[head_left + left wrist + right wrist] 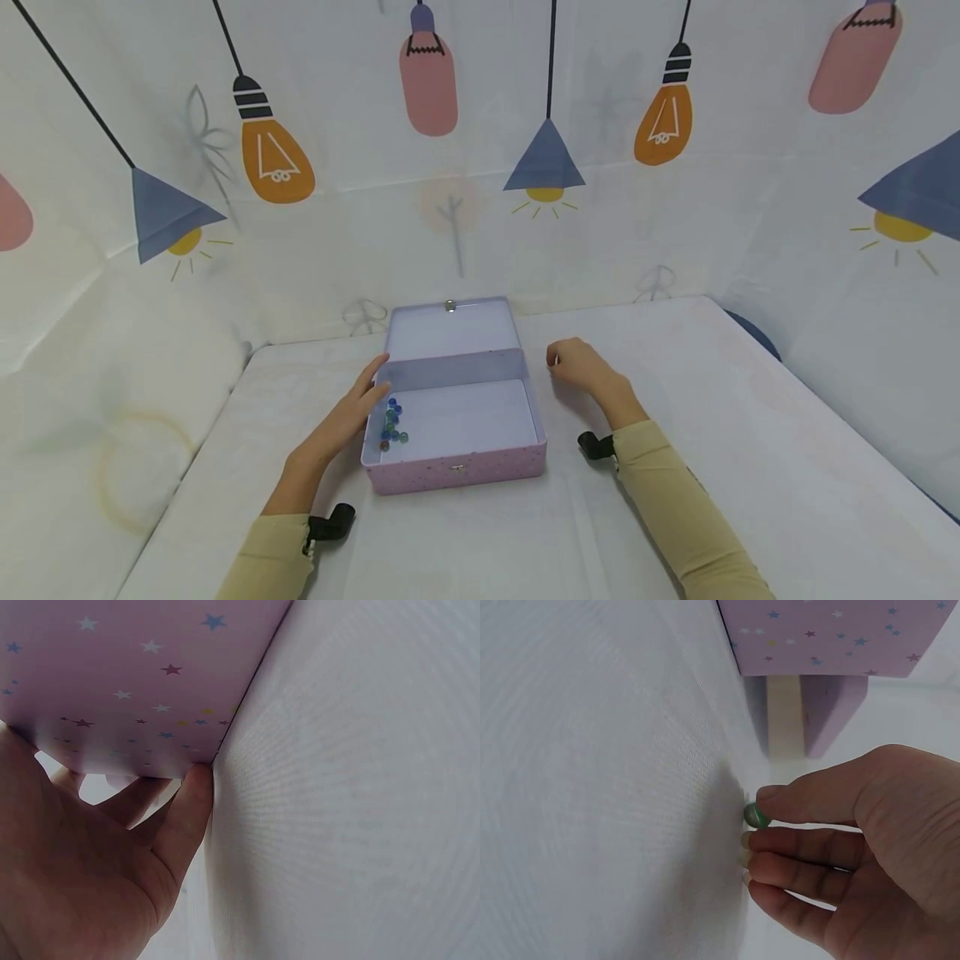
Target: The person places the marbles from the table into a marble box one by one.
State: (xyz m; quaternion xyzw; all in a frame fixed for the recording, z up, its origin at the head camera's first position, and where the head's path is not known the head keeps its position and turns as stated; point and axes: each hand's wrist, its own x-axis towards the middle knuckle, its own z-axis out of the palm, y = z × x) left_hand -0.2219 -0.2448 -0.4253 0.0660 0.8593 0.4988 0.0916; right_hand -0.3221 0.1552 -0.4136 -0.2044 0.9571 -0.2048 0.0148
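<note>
A purple tin box [459,475] with small printed stars lies on the table, its hinged lid [453,330] tipped back. Several small glass marbles [393,417], blue and green with one reddish-brown, sit along the left inside of the box. My left hand [347,421] grips the box's left wall, thumb over the rim; in the left wrist view its fingers reach the starry side. Right of the box, my right hand [585,371] is low over the table. It pinches a green marble [757,815] between thumb and fingers, hidden in the head view.
A white cloth covers the table [480,550]. Behind it hangs a pale curtain [480,242] printed with lamps and bulbs. The raised lid stands close to that curtain. Black camera mounts [596,446] are strapped on both wrists.
</note>
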